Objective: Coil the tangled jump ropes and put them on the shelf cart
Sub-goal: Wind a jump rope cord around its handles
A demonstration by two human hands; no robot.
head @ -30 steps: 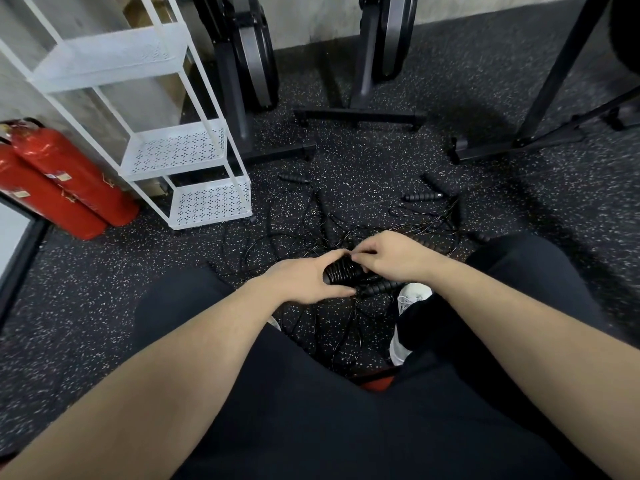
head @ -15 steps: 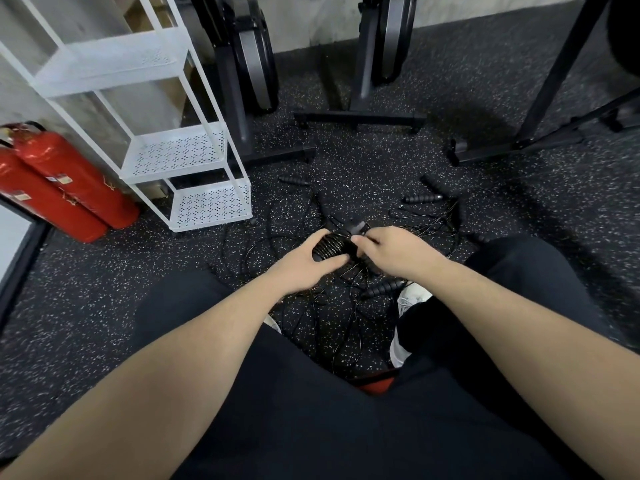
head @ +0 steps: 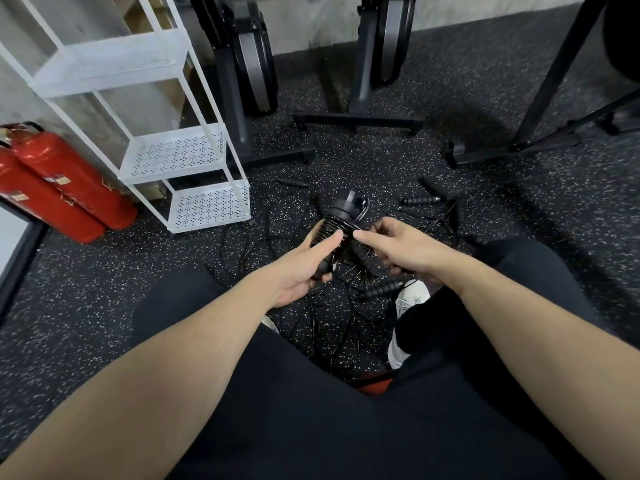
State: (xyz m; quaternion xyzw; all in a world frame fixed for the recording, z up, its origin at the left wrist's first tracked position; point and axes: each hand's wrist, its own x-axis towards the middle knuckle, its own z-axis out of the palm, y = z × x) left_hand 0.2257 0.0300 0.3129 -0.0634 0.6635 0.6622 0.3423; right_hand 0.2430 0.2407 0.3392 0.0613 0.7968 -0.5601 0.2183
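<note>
Head view, gym floor: my left hand [head: 304, 268] grips a bundle of black jump-rope handles wound with cord, the coiled rope [head: 337, 223], held tilted above the floor. My right hand [head: 398, 249] pinches cord beside it, fingers curled. Below both hands, the tangled jump ropes [head: 311, 306] sprawl across the speckled floor [head: 450, 220] between my knees; I count at least four loose handles, one [head: 420, 201] lying well beyond my right hand. One white shelf cart [head: 166, 157] with three perforated tiers stands to my left, near the tangle. Two red fire extinguishers [head: 62, 188] lie beside it. One white shoe [head: 408, 306] shows.
</note>
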